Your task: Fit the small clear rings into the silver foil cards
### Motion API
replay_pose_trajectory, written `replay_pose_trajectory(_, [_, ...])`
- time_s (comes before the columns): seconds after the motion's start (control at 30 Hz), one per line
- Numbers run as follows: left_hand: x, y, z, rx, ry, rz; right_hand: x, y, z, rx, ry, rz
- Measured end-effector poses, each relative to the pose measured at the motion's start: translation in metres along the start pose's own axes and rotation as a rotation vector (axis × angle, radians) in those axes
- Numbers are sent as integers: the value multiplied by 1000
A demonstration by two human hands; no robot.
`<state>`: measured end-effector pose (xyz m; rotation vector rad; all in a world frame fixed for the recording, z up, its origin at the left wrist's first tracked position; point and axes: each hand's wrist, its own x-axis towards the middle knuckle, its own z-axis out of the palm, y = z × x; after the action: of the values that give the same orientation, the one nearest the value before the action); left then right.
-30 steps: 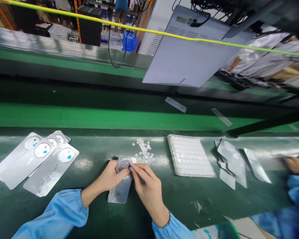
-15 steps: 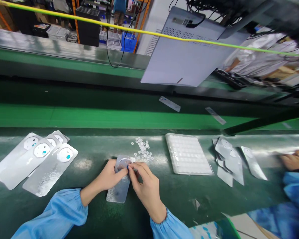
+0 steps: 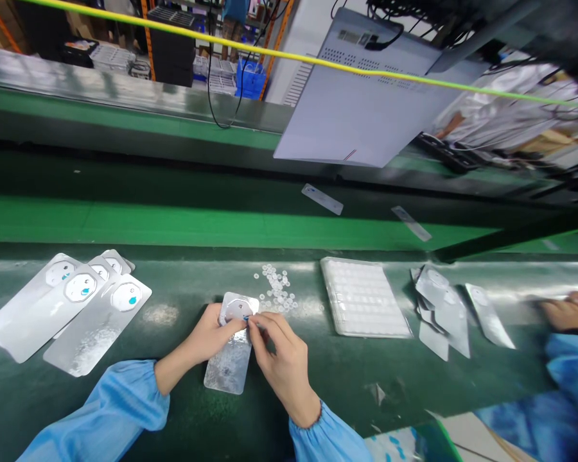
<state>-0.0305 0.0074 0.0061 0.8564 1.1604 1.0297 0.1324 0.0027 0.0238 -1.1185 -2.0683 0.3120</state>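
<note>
My left hand (image 3: 210, 339) grips the left edge of a silver rectangular plate (image 3: 226, 371) with rounded corners, its thumb lying across the front. At the plate's upper end is a round marked area with a small dark hole and a bit of blue. My right hand (image 3: 284, 356) pinches thumb and forefinger together at that area's right edge; whatever is between the fingertips is hidden. Just beyond my hands lies a loose heap of small translucent rings (image 3: 279, 289). Similar silver plates (image 3: 96, 333) with white round labels and blue drop marks overlap on the left.
A clear-wrapped white tray (image 3: 366, 298) lies right of the rings. Further right are more silver plates (image 3: 450, 314) and another person's hand (image 3: 561, 314). Two strips (image 3: 322, 199) rest on the green belt (image 3: 183, 224) behind. A grey panel (image 3: 356, 102) hangs overhead.
The plate in my left hand has tipped slightly, so its face looks brighter and its top edge shows more. My right fingertips stay against it. The strips on the belt have shifted slightly left.
</note>
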Motion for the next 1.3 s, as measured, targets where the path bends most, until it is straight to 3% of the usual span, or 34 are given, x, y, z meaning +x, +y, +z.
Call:
replay_pose_trajectory(0.4, [-1,4,1,-103,28,-83,-7,4,7,68,90,-27])
replay_pose_trajectory(0.53, [-3,5,1,-219,-63,-129,-8,-2,-4,164,133,99])
replay_pose_trajectory(0.63, [-3,7,2,-360,-130,-197,-28,12,-51,177,220,432])
replay_pose_trajectory(0.77, [-2,9,2,-365,-102,-201,-105,73,-160,95,402,986])
replay_pose_trajectory(0.83, [-1,10,1,-342,-92,-207,-154,107,-207,132,528,1084])
replay_pose_trajectory(0.87, [-1,9,1,-333,-90,-208,-176,122,-224,95,531,1139])
replay_pose_trajectory(0.93, [0,9,0,-322,-83,-208,-204,141,-236,-142,420,1252])
replay_pose_trajectory(1.0, [0,9,-1,-310,-79,-214,-209,144,-224,-449,308,1221])
replay_pose_trajectory(1.07, [0,10,-1,-288,-83,-216,-189,134,-194,-561,312,980])
replay_pose_trajectory(1.13, [-1,12,0,-261,-80,-210,-150,121,-155,-424,317,658])
replay_pose_trajectory(1.2, [-2,15,0,-246,-63,-201,-105,112,-113,-242,203,435])
replay_pose_trajectory(1.3, [-3,19,0,-229,-53,-195,-44,112,-63,-214,142,319])
